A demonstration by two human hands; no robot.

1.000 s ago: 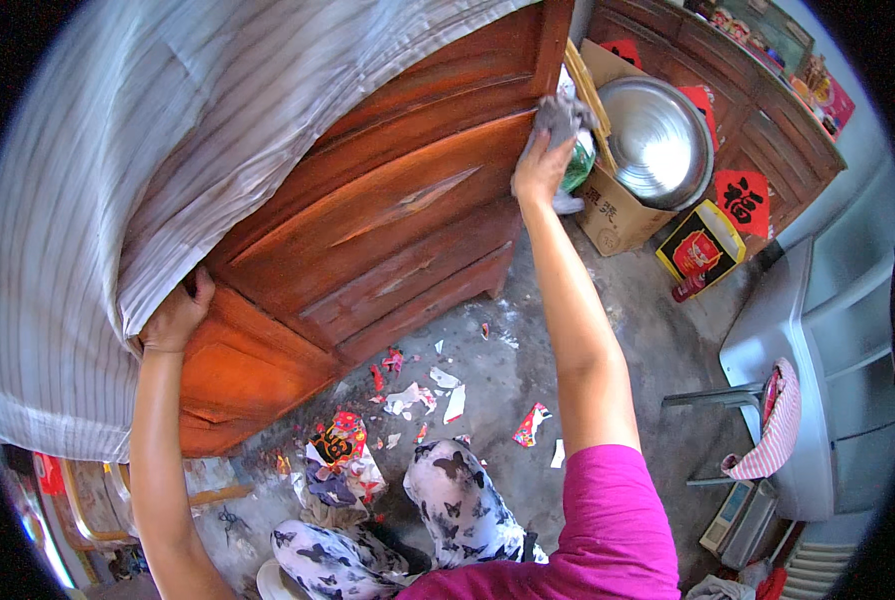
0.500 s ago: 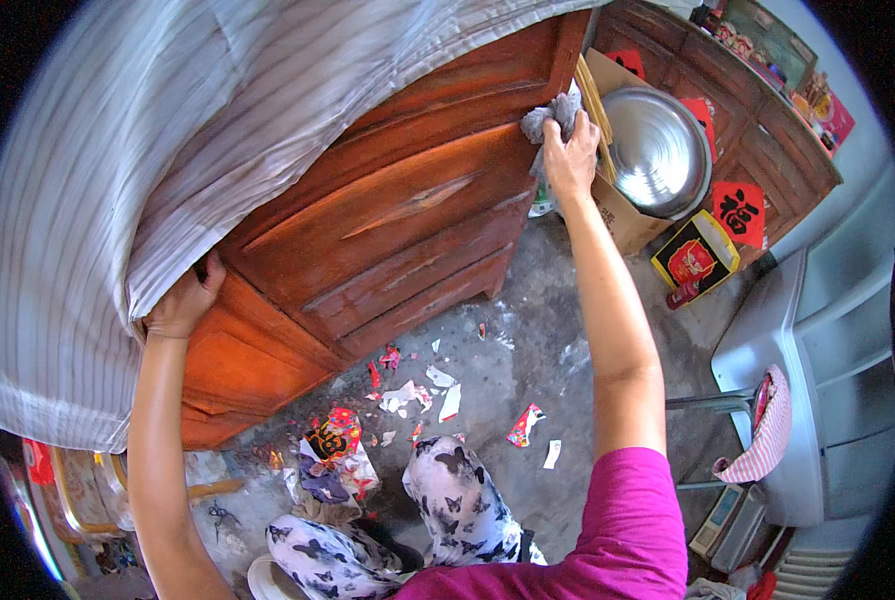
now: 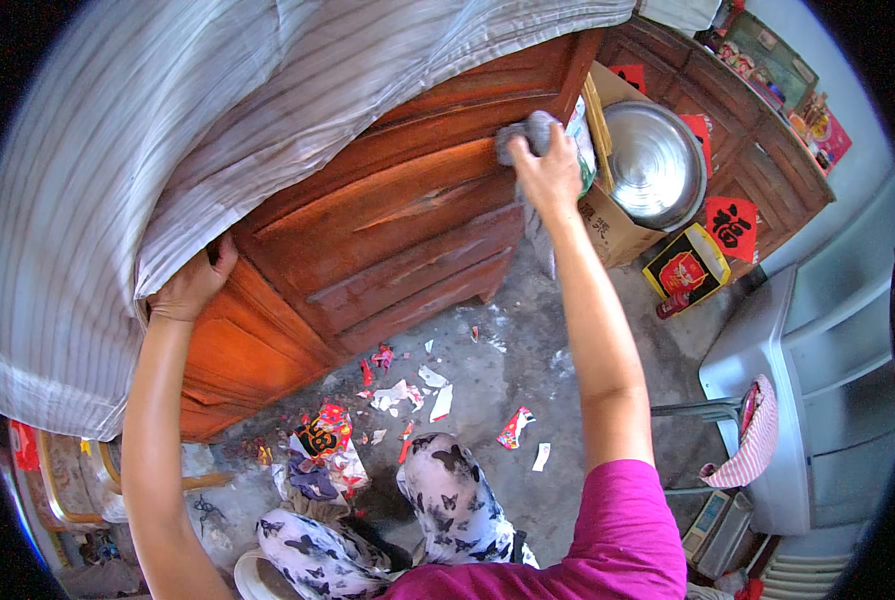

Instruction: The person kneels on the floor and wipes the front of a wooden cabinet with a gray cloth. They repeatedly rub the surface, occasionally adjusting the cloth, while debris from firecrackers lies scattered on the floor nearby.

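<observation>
From the person's head, the left of two side-by-side fisheye cameras is looking steeply down and forward, facing a carved red-brown wooden panel (image 3: 407,215). It is sitting close above the butterfly-print trousers (image 3: 452,490), with both forearms (image 3: 597,320) entering from the lower edge. The wide lens is also taking in the floor (image 3: 487,385) and, farther off, a wooden cabinet (image 3: 772,170) at upper right, while straight edges are bending toward the dark rim
</observation>
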